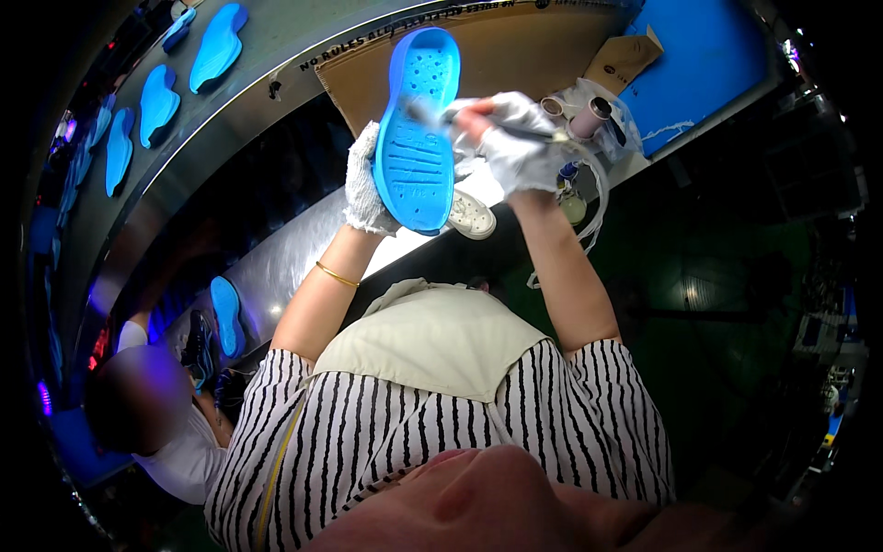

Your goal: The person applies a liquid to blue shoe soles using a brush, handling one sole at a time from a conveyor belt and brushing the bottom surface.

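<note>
My left hand (pixel 366 184), in a white knit glove, grips a bright blue shoe sole (pixel 414 170) by its left edge. The sole is held upright above the bench, its inner side towards me, with small holes at the top and ridges across the middle. My gloved right hand (pixel 517 152) has its fingers closed round a brush (pixel 501 127) that is smeared by motion. The brush's tip lies over the right part of the sole; whether it touches cannot be made out. Below the sole, a white perforated shoe or sole (pixel 472 215) rests on the bench, partly hidden.
Several blue soles lie on a conveyor (pixel 267 32) at the far left; another blue sole (pixel 226 316) sits on the metal bench (pixel 276 248). A cardboard box (pixel 529 46), spools (pixel 590 118), a small bottle (pixel 572 206) and a blue sheet (pixel 708 74) stand beyond. A person (pixel 184 455) is at left.
</note>
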Tool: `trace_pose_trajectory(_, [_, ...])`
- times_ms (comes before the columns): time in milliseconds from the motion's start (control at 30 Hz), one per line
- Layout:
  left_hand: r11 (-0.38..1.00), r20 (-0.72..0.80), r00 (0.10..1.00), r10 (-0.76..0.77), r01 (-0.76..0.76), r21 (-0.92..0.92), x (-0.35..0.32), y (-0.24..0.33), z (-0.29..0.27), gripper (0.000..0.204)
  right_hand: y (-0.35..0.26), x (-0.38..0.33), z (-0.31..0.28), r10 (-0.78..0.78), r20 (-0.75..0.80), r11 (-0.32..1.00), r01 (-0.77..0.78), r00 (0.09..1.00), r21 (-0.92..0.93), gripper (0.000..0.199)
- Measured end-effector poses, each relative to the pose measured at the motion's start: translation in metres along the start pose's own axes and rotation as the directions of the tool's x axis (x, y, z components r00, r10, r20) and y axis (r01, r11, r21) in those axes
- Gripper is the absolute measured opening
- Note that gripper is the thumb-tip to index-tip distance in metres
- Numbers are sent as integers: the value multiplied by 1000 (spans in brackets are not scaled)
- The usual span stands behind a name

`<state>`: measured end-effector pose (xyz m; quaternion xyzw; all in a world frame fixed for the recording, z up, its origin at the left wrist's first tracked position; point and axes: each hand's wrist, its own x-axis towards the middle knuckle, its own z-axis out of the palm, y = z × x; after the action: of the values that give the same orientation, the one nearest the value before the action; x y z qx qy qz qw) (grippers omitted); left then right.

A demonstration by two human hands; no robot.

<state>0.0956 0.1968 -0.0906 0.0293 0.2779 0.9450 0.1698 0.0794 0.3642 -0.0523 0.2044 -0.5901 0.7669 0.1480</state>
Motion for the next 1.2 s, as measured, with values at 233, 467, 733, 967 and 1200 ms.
trace_pose_trajectory(233, [994, 143, 985, -94, 102, -47, 0, 6, 8, 70, 5, 5, -16, 162, 176, 982, -176, 971, 69, 14])
trace_pose_trajectory(467, [980, 29, 999, -14, 8, 198, 6, 10, 3, 72, -30, 26, -29, -328, 536, 651, 597, 778, -469, 16])
trace_pose_trajectory(733, [990, 101, 995, -24, 10, 137, 13, 18, 14, 74, -36, 41, -17, -427, 254, 767, 496, 868, -406, 14])
trace_pose_trajectory(967, [984, 253, 961, 115, -145, 103, 40, 58, 33, 74, -39, 12, -9, -386, 246, 788, 456, 889, -413, 20])
trace_pose_trajectory(1200, [213, 604, 608, 515, -774, 597, 87, 162, 63, 24, -41, 14, -14, -214, 38, 951, 217, 976, -219, 21])
